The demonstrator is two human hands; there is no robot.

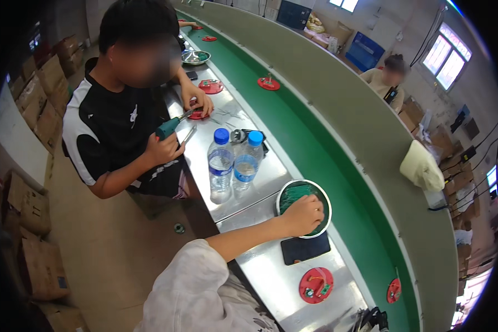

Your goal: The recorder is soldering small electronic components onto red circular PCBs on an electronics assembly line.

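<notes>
My left hand (303,214) reaches from the lower left, in a pale sleeve, into a round metal bowl (326,195) full of thin green parts (294,193). Its fingers curl down among the parts and the fingertips are hidden. The bowl stands on the steel bench (271,276) beside the green conveyor belt (315,144). Just below the bowl lies a black phone (304,247), and nearer to me a red round fixture (316,285) carrying small components. My right hand is out of the picture.
Two water bottles (220,163) (245,160) with blue caps stand left of the bowl. A co-worker in a black shirt holds a green electric screwdriver (169,128) over a red disc (198,113). Red discs (268,83) ride the belt. Cardboard boxes (36,213) line the left floor.
</notes>
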